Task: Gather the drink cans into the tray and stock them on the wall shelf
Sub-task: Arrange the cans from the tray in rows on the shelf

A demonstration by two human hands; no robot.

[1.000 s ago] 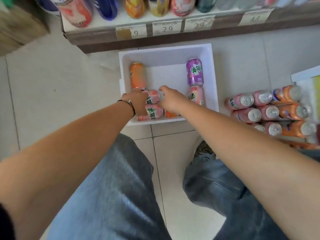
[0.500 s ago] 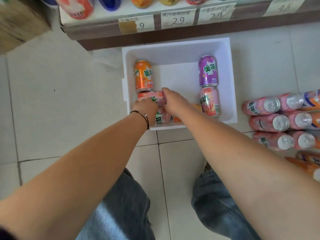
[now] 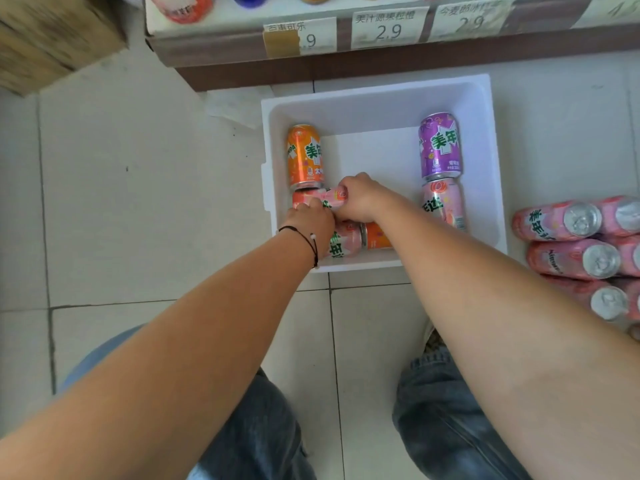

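A white foam tray (image 3: 377, 98) sits on the tiled floor below the shelf. Several cans lie in it: an orange can (image 3: 304, 155) at the left, a purple can (image 3: 440, 147) and a pink can (image 3: 443, 204) at the right. Both hands meet on a pink can (image 3: 323, 197) lying crosswise below the orange one. My left hand (image 3: 310, 225) grips its near side and my right hand (image 3: 358, 197) curls round its right end. Under my hands lie another pink can (image 3: 341, 242) and a partly hidden orange can (image 3: 377, 235).
A stack of pink cans (image 3: 568, 237) lies on the floor at the right. The shelf edge (image 3: 346, 32) with price tags runs along the top, bottles standing on it. A cardboard box (image 3: 52, 36) is at the upper left. My knees are below.
Both hands have shifted slightly up in the tray and closed on the crosswise pink can. The camera has moved closer and to the left, so the tray sits further right.
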